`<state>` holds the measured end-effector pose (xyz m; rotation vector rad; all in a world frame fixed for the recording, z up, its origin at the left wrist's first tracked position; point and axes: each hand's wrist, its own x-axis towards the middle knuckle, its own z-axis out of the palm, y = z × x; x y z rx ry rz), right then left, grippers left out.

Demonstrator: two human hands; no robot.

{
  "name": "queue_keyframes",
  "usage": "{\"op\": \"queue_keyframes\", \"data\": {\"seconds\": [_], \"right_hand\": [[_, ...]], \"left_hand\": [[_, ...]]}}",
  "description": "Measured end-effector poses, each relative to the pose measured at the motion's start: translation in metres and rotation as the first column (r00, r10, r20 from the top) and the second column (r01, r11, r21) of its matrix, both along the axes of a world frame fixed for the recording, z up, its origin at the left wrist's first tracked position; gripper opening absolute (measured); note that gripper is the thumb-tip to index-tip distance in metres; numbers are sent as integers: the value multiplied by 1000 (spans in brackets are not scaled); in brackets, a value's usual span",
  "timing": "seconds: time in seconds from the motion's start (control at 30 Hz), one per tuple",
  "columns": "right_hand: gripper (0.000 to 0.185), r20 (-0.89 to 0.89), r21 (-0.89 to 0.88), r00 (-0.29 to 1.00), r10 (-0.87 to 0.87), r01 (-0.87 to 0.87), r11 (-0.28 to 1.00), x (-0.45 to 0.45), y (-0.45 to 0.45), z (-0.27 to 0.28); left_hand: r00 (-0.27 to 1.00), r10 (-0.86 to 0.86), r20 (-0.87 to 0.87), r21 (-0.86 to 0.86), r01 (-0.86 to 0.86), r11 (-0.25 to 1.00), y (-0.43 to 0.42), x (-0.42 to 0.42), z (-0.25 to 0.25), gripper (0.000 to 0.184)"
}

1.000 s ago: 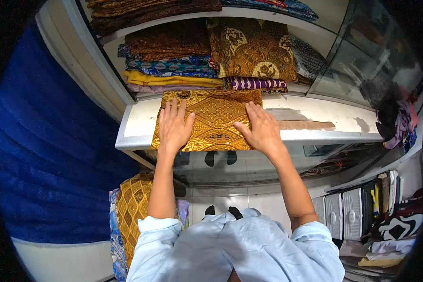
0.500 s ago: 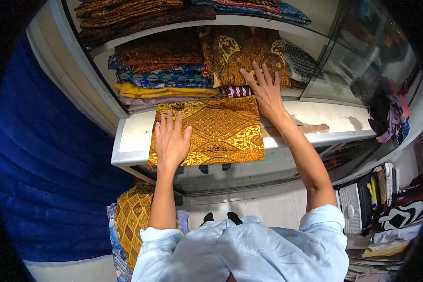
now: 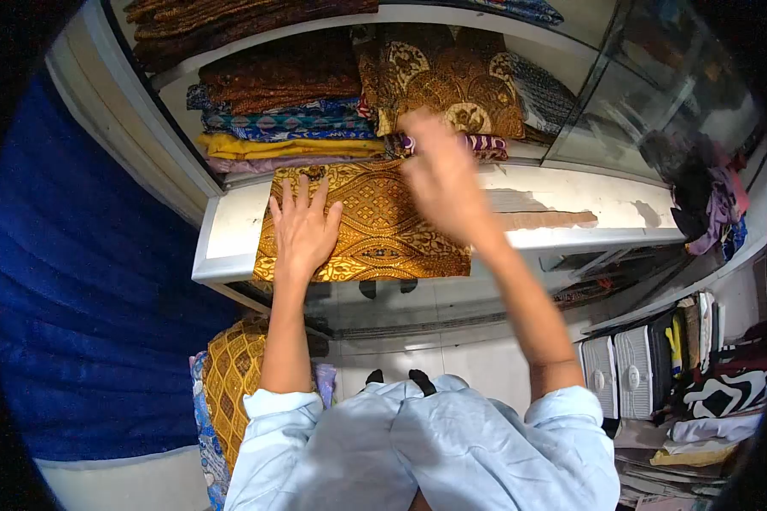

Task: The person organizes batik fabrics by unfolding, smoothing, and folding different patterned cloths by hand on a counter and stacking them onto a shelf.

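Left fingers apart on gold cloth, right fingers unclear in blur; white counter, blue curtain.

Single head-worn view, from above, facing forward and down, shirt close below, counter farther ahead

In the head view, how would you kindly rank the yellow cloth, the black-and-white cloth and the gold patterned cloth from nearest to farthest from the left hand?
1. Gold patterned cloth: directly under the left hand, on the counter.
2. Yellow cloth: just beyond the fingertips, in the shelf stack.
3. Black-and-white cloth: far off, lower right.
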<state>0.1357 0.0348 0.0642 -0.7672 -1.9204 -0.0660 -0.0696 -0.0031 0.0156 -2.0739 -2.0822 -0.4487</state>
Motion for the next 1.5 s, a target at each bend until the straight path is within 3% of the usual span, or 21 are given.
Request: {"op": "queue_keyframes", "data": {"seconds": [0.1,0.17,0.23,0.37,0.47,0.57,0.63,0.77,0.8,0.9,0.97,1.0,1.07,1.1,1.2,1.23,1.3,1.37,1.4,1.43,1.5], "right_hand": [[64,401,-436,912,85,109,893,-45,-30,-47],[66,565,-341,824,-34,271,900,-45,-33,-58],[66,585,-394,809,-55,343,853,-26,-28,-54],[62,503,-373,856,-124,344,861,18,-26,-60],[62,576,-285,768,-279,509,812,6,-40,-47],[65,339,-286,936,-95,199,937,-16,-51,-37],[70,318,-344,947,34,82,935,-28,-57,-31],[80,25,-569,947,319,-249,784,-43,-65,-14],[84,38,-638,941,337,-237,732,-44,-63,-4],[88,-242,-715,886,395,-438,545,-45,-53,15],[98,-328,-674,869,371,-491,552,-46,-42,23],[100,-283,-668,901,329,-432,607,-44,-38,30],[107,-85,-708,986,144,-161,688,-36,-32,48],[96,-73,-657,990,119,-138,741,-25,-32,54],[67,151,-535,989,2,80,841,6,-7,56],[61,214,-440,975,-62,153,885,17,-7,59],[55,403,-290,847,-347,478,829,40,-18,77],[53,451,-224,734,-508,644,731,65,-28,93],[51,458,-193,663,-593,725,661,78,-30,94],[50,460,-160,582,-671,797,582,92,-31,95],[48,460,-102,461,-759,876,471,127,-23,82]], "left_hand": [[996,-15,86,47,11,999,5,-3,-8,48],[993,-30,116,86,20,996,7,-11,-13,48],[994,-43,97,146,28,989,8,-15,-19,47],[970,241,22,147,-242,959,-2,-21,-1,45],[919,386,82,103,-393,914,-14,-35,18,40],[939,307,158,-61,-301,952,-14,-53,31,33],[946,204,251,-141,-173,975,-6,-70,35,33],[622,-25,782,-30,77,997,10,-78,44,29],[684,-68,726,29,69,997,15,-78,45,23],[469,-259,844,147,262,954,10,-40,79,18],[357,-331,874,215,327,920,9,-11,97,18],[367,-377,850,268,314,911,13,-1,95,20],[156,-324,933,233,423,876,14,14,98,18],[24,-276,961,231,479,847,17,17,95,17],[-66,-245,967,253,318,914,12,32,88,16],[73,-284,956,254,275,927,22,27,72,17],[570,-378,729,188,365,912,34,24,35,32],[877,-216,429,-191,323,927,26,38,17,51],[972,-176,153,-320,217,922,19,44,8,62],[971,-228,74,-206,239,949,13,44,-4,64],[973,-208,96,-210,224,952,14,35,-8,68]]}}
